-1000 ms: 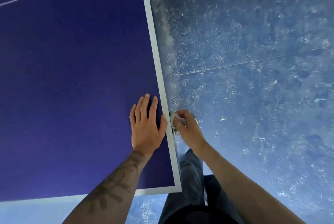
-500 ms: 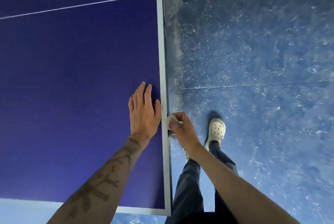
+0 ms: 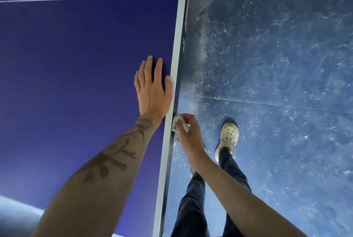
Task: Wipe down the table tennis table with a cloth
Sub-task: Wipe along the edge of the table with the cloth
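1. The table tennis table [image 3: 76, 84] is framed with its long side edge [image 3: 175, 64] running upward, slightly rightward, between the hands. The near corner visible earlier is now cut off.
2. The left hand [image 3: 151, 91] is laid flat on the top, fingers straight.
3. The bunched cloth [image 3: 178, 122] is gripped by the right hand [image 3: 188, 131] against that edge, beside the left wrist.

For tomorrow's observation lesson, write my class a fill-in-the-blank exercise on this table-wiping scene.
1. The right hand grips a crumpled white ____.
2. The left hand rests ____ on the table tennis table.
3. A pale shoe stands on the blue ____.
Missing words: cloth; flat; floor.
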Demonstrator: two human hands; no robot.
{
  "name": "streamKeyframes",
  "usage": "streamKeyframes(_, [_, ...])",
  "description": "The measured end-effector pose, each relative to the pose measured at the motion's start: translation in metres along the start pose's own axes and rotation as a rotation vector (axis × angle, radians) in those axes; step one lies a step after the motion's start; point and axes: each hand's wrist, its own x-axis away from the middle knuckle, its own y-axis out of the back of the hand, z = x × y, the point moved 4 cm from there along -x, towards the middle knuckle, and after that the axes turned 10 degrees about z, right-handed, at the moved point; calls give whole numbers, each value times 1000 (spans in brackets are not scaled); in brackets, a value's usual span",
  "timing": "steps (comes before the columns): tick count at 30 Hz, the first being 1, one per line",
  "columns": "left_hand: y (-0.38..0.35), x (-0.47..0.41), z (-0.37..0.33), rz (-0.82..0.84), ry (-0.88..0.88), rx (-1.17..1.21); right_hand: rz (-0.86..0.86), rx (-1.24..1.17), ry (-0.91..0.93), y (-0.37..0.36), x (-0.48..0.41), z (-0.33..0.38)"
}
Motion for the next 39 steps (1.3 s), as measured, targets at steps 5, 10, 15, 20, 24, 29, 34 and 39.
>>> streamKeyframes(5, [-5,-1,6,-53,10,35,-34,14,-4,6,-30,28])
streamKeyframes(10, [-8,-3,8,-86,2,49,-94,30,115,16,-102,103])
streamKeyframes(15, [-7,-3,10,-90,0,42,-46,82,59,13,-70,79])
streamKeyframes(20, [-11,-4,14,-83,-12,17,-16,98,12,21,-82,86])
streamKeyframes(24, [-13,-5,13,-95,-25,-8,-91,65,114,28,-137,146])
streamKeyframes(29, [-10,-6,12,-84,-11,4,-18,73,35,23,-113,118])
streamKeyframes(34, [0,-21,6,-46,24,36,-43,58,-44,28,-128,144])
streamKeyframes(39, [21,-95,-12,-6,-47,119,-115,23,51,36,-186,223])
